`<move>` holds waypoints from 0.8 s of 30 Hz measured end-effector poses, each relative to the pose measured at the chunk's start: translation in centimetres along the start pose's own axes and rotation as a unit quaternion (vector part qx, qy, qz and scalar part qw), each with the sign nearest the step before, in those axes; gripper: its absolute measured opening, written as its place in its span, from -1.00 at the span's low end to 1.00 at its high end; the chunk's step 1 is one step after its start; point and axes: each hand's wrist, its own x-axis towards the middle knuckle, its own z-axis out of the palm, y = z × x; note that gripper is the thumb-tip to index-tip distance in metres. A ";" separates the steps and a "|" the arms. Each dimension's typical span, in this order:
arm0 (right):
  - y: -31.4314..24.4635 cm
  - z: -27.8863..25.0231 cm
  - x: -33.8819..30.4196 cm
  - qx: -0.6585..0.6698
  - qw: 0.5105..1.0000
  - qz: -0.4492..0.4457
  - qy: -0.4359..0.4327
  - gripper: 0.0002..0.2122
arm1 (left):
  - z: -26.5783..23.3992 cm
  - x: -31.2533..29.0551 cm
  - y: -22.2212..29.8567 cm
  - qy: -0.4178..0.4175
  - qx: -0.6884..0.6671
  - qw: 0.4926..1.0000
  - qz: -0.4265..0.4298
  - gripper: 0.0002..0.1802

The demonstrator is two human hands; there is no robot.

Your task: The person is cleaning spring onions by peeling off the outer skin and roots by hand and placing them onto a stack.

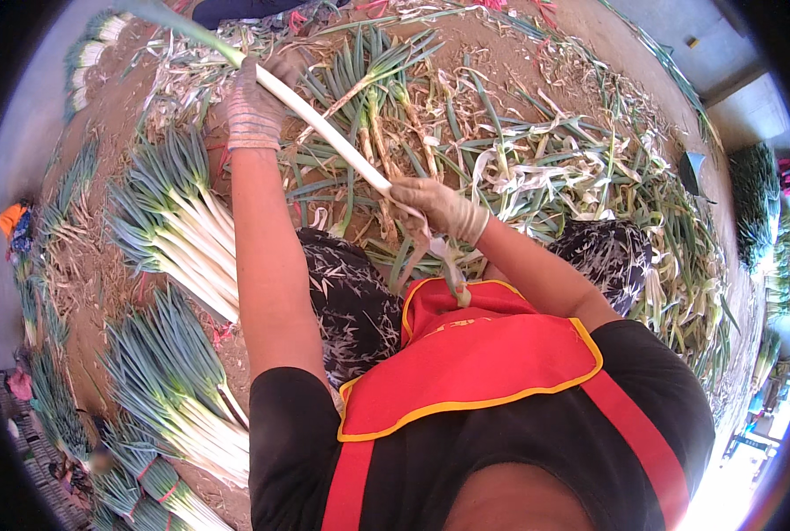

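Left hand (255, 106) and right hand (435, 205) wrap their fingers (406, 191) around one green onion (329, 131).

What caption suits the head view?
Gloved left hand and gloved right hand hold a long, white, green-topped scallion above pale leaves.

From the wearer's head, a wide fisheye camera is looking steeply down, facing the left hand in a grey striped knitted glove (255, 104) and the right hand in a pale knitted glove (439, 206). It is sitting nearer to the red cloth apron with yellow edging (475, 363), below the fingers (409, 192), than to the fingers themselves, and is reaching past them across brown earthen floor (492, 57).
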 end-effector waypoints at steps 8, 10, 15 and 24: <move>-5.7 5.1 3.8 -0.166 0.971 -0.131 0.112 -0.63 | -1.4 0.0 -0.9 -0.104 -0.163 0.980 -0.044 -0.51; -7.2 6.5 5.1 -0.270 0.920 -0.186 0.215 -0.64 | -1.6 -0.3 -1.0 -0.105 -0.148 0.983 -0.026 -0.52; -9.3 7.5 6.5 -0.274 0.909 -0.187 0.252 -0.76 | -0.7 -1.0 -1.1 -0.091 -0.162 0.981 -0.052 -0.53; -5.8 3.9 -1.6 -0.266 0.953 -0.050 0.135 -0.87 | -2.9 -0.6 0.2 -0.070 -0.156 0.985 -0.016 -0.49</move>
